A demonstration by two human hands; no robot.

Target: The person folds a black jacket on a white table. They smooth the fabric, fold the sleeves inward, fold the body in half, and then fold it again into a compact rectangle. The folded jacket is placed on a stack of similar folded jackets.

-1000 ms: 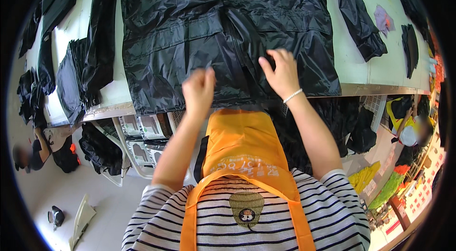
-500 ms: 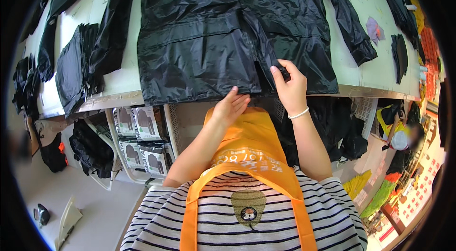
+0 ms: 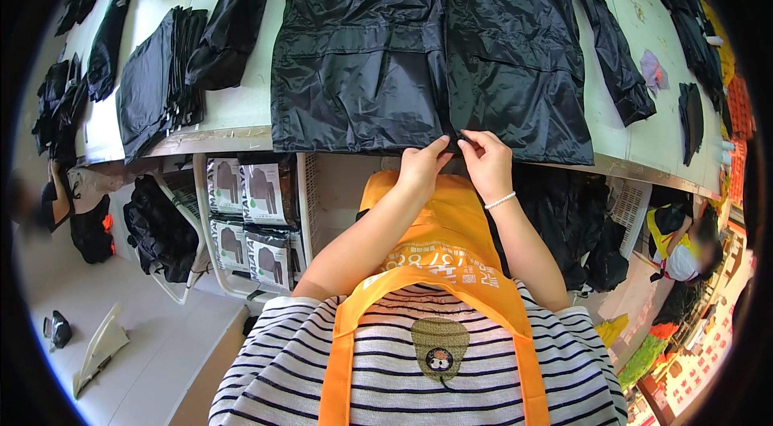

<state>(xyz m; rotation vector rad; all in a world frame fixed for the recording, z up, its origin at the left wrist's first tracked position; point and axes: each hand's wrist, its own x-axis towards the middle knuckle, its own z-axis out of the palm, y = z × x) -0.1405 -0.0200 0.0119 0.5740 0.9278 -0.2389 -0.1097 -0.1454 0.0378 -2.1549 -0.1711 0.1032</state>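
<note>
A shiny black jacket (image 3: 362,80) lies spread on the pale table, its sleeves out to either side and its hem along the near edge. At the middle of the hem, where the two front halves meet, my left hand (image 3: 423,164) pinches the lower corner of the left half. Close beside it, my right hand (image 3: 488,159) pinches the fabric at the lower corner of the right half, thumb and forefinger together. The fingertips almost touch. Whether the zipper's end lies between them is too small to make out.
A stack of folded black garments (image 3: 157,80) lies on the table's left. Below the edge, a white rack holds packaged garments (image 3: 250,217); black clothing (image 3: 564,217) fills the space at right. A grey scrap (image 3: 652,72) lies at right. Other people (image 3: 684,245) are at both sides.
My left hand has gone from lying loosely at the hem to pinching it. My right hand has come down to the hem's middle, and the front halves now meet. The view has shifted slightly.
</note>
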